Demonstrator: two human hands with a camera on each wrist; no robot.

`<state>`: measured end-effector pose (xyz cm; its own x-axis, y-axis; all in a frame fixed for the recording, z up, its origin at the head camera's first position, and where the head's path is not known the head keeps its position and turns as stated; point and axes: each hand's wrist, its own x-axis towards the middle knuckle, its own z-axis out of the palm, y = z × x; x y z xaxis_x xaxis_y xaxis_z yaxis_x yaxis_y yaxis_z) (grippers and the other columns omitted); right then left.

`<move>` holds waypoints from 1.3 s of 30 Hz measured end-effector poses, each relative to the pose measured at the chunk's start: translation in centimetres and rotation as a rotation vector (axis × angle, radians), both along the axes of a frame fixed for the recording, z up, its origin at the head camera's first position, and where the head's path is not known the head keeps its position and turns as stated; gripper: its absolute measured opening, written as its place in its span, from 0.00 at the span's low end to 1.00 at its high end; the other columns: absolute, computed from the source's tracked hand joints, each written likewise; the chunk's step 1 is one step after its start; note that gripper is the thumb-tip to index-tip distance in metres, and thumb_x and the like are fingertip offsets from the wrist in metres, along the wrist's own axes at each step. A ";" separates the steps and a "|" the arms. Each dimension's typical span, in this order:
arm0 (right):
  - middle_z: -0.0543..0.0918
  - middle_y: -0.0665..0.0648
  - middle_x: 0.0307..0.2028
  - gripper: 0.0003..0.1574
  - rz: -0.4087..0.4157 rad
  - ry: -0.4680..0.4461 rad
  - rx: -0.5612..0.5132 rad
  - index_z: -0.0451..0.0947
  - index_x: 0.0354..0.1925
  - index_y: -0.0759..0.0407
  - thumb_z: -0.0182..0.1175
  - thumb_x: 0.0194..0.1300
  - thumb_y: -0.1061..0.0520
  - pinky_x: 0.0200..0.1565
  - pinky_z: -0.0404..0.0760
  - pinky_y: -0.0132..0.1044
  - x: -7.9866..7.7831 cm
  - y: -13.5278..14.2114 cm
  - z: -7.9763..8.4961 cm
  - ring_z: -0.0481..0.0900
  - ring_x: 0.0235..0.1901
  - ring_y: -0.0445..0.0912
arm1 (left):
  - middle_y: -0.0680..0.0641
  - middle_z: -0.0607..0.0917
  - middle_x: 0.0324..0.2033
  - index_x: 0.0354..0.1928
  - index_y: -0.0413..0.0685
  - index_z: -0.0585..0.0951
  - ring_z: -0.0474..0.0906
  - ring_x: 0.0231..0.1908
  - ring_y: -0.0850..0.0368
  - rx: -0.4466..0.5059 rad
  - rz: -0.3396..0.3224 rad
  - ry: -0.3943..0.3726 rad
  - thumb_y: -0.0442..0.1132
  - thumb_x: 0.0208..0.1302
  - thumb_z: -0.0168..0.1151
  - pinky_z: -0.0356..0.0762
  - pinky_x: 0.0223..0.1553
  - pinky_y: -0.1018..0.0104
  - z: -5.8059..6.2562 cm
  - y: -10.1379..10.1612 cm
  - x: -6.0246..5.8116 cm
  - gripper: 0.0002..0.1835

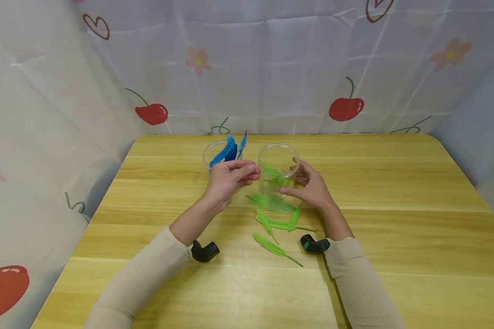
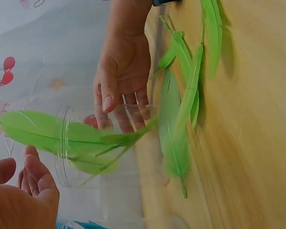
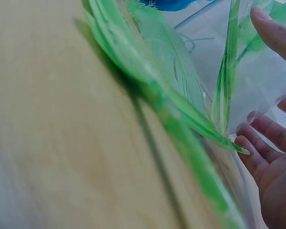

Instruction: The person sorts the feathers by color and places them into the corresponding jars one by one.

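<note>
My left hand (image 1: 229,180) is at the left of a clear plastic cup (image 1: 279,147), its thumb apart from its fingers and nothing between them in the left wrist view. Green feathers (image 2: 81,133) stand inside this cup, one with its broad end out past the rim, close to the left fingertips (image 2: 35,164). My right hand (image 1: 313,185) holds the cup loosely from the right, thumb on the near side and fingers round the far side. In the right wrist view its fingertips (image 3: 264,121) are at the cup wall.
A second clear cup (image 1: 206,153) with blue feathers (image 1: 226,151) stands at the left, partly behind my left hand. Several loose green feathers (image 1: 269,244) lie on the wooden table (image 1: 395,219) in front of the cup. A patterned curtain (image 1: 267,68) hangs behind.
</note>
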<state>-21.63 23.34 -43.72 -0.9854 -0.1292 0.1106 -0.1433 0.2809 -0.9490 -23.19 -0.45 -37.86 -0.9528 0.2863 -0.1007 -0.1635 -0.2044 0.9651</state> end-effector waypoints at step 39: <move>0.66 0.77 0.64 0.56 0.003 -0.001 0.006 0.53 0.75 0.67 0.72 0.55 0.68 0.63 0.68 0.57 0.1 0.0 0.1 0.70 0.60 0.67 | 0.42 0.88 0.32 0.41 0.30 0.86 0.85 0.32 0.54 -0.561 -0.579 0.027 0.34 0.68 0.62 0.83 0.38 0.62 -4.7 -2.8 1.5 0.11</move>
<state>-21.57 23.36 -43.67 -0.9852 -0.1325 0.1085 -0.1429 0.2866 -0.9473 -21.68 -3.30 -42.61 -0.6726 0.6492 -0.3551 -0.0697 0.4222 0.9038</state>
